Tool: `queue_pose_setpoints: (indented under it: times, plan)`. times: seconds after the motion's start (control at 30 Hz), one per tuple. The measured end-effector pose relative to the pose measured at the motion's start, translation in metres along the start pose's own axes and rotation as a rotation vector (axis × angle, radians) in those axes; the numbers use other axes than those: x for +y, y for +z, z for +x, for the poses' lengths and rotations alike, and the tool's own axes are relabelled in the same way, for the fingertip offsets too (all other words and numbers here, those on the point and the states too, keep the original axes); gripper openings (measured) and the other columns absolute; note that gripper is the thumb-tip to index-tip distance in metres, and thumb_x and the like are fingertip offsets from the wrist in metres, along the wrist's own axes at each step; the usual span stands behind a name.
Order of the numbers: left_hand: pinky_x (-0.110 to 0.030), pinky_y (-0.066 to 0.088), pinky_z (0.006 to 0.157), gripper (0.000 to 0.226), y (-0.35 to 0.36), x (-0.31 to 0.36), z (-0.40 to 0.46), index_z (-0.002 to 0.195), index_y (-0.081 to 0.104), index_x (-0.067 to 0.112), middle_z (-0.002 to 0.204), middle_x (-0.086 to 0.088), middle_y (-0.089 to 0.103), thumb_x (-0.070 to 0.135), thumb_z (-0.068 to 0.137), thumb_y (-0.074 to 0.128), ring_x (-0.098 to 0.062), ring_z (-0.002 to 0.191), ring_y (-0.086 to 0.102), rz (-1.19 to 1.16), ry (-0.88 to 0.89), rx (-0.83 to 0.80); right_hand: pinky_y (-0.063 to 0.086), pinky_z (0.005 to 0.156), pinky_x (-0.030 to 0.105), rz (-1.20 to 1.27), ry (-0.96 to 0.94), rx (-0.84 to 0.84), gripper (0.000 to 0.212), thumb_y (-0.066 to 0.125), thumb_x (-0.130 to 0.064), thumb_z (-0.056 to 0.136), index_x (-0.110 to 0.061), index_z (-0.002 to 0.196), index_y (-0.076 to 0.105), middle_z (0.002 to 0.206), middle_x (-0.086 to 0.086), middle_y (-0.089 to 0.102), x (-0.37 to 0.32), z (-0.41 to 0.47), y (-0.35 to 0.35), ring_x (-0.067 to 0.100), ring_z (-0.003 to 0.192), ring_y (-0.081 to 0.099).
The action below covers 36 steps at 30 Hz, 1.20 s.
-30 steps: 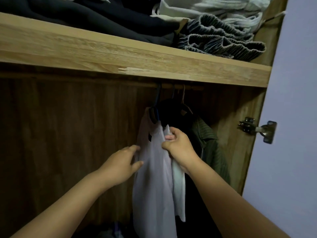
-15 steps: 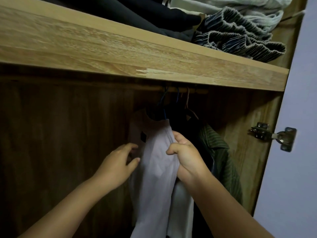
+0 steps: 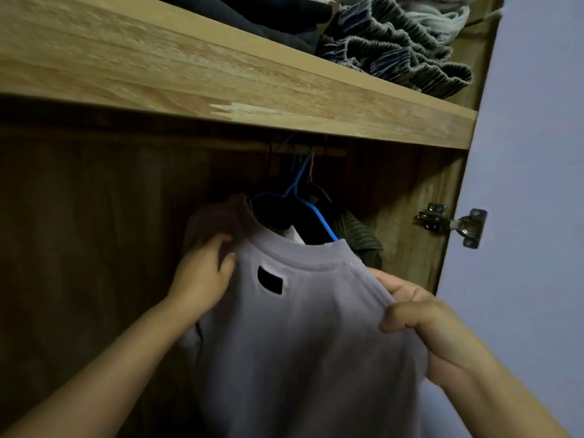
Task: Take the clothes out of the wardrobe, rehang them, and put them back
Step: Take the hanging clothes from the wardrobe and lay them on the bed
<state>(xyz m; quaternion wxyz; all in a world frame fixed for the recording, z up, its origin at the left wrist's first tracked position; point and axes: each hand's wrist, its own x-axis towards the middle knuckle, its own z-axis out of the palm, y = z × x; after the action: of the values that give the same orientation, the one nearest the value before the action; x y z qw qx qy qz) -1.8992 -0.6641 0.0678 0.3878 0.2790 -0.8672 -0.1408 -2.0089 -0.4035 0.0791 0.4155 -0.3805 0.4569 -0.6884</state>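
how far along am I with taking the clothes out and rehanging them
Nothing looks done yet. In hand: both hands, left and right, grip the pale shirt's shoulders, and it is on the blue hanger, which seems hooked on the rail. Left: lifting it out, rehanging, returning it, then the dark clothes behind.

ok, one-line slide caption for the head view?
Both hands, left and right, grip a pale T-shirt on a blue hanger inside the wardrobe.
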Motion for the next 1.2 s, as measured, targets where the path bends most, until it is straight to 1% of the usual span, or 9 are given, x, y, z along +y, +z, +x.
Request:
queue_pose_setpoints:
  times: [0.13, 0.27, 0.33, 0.43, 0.63, 0.73, 0.8, 0.9, 1.2]
  plan:
    - [-0.043, 0.03, 0.104, 0.044, 0.009, 0.023, -0.02, 0.136, 0.04, 0.006, 0.135, -0.024, 0.041, 0.015, 0.093, 0.048, -0.04, 0.126, 0.037, -0.016, -0.04, 0.062, 0.057, 0.066, 0.036, -0.024, 0.042, 0.035, 0.076, 0.048, 0.01, 0.035, 0.002, 0.108, 0.068, 0.102, 0.028, 0.067, 0.001, -0.053, -0.016, 0.038, 0.089, 0.067]
    - [-0.045, 0.028, 0.106, 0.043, 0.024, 0.045, -0.045, 0.137, 0.044, 0.012, 0.142, -0.015, 0.041, 0.024, 0.096, 0.043, -0.034, 0.132, 0.035, 0.007, 0.104, 0.033, 0.056, 0.073, 0.035, -0.078, 0.083, 0.074, 0.074, 0.044, 0.011, 0.037, 0.003, 0.106, 0.069, 0.1, 0.027, 0.067, -0.001, -0.119, -0.031, 0.035, 0.088, 0.067]
    - [-0.043, 0.035, 0.094, 0.035, 0.032, 0.062, -0.064, 0.114, 0.062, 0.014, 0.119, -0.013, 0.061, 0.031, 0.095, 0.039, -0.031, 0.116, 0.052, 0.032, 0.213, -0.045, 0.056, 0.072, 0.033, -0.11, 0.086, 0.099, 0.073, 0.046, 0.01, 0.036, 0.003, 0.104, 0.07, 0.099, 0.026, 0.068, -0.004, -0.16, -0.038, 0.033, 0.088, 0.068]
    - [-0.035, 0.035, 0.065, 0.025, 0.037, 0.096, -0.103, 0.074, 0.055, 0.013, 0.079, -0.012, 0.066, 0.028, 0.093, 0.049, -0.033, 0.081, 0.059, -0.069, 0.283, -0.136, 0.055, 0.07, 0.03, -0.203, 0.108, 0.168, 0.067, 0.042, 0.015, 0.044, 0.003, 0.103, 0.07, 0.098, 0.022, 0.07, -0.009, -0.223, -0.049, 0.028, 0.088, 0.068]
    - [-0.033, 0.032, 0.059, 0.024, 0.057, 0.171, -0.19, 0.08, 0.061, 0.005, 0.074, -0.015, 0.064, 0.021, 0.094, 0.05, -0.036, 0.072, 0.058, -0.186, 0.326, -0.154, 0.054, 0.083, 0.028, -0.538, 0.155, 0.423, 0.048, 0.058, 0.003, 0.067, -0.017, 0.109, 0.071, 0.109, 0.012, 0.07, -0.023, -0.342, -0.058, 0.022, 0.098, 0.067]
    - [-0.031, 0.031, 0.056, 0.042, 0.061, 0.213, -0.226, 0.075, 0.061, 0.003, 0.065, -0.015, 0.061, 0.035, 0.089, 0.038, -0.037, 0.062, 0.057, -0.229, 0.403, -0.107, 0.052, 0.076, 0.023, -0.904, 0.17, 0.617, 0.011, 0.068, -0.018, 0.084, -0.02, 0.092, 0.074, 0.089, -0.005, 0.073, -0.028, -0.392, -0.06, 0.008, 0.082, 0.067]
    - [-0.029, 0.029, 0.055, 0.049, 0.064, 0.24, -0.243, 0.069, 0.059, 0.003, 0.06, -0.016, 0.06, 0.041, 0.084, 0.031, -0.038, 0.058, 0.057, -0.263, 0.444, -0.101, 0.04, 0.06, 0.026, -1.088, 0.194, 0.765, 0.028, 0.067, -0.031, 0.085, -0.005, 0.074, 0.065, 0.062, -0.004, 0.057, -0.027, -0.423, -0.061, 0.006, 0.059, 0.05]
    - [-0.028, 0.026, 0.053, 0.049, 0.074, 0.278, -0.266, 0.061, 0.053, 0.001, 0.055, -0.019, 0.057, 0.04, 0.083, 0.032, -0.041, 0.052, 0.056, -0.339, 0.48, -0.128, 0.022, 0.053, 0.029, -1.286, 0.212, 1.052, 0.049, 0.061, -0.039, 0.086, -0.005, 0.057, 0.04, 0.053, -0.003, 0.029, -0.023, -0.465, -0.055, 0.008, 0.052, 0.026]
    - [-0.039, 0.047, 0.054, 0.041, 0.117, 0.368, -0.327, 0.065, 0.06, 0.012, 0.054, -0.013, 0.057, 0.049, 0.072, 0.046, -0.038, 0.058, 0.057, -0.641, 0.648, -0.515, 0.027, 0.048, 0.031, -1.496, 0.474, 1.811, 0.054, 0.055, -0.055, 0.081, -0.011, 0.054, 0.041, 0.046, 0.0, 0.036, 0.018, -0.561, -0.014, 0.02, 0.052, 0.039]
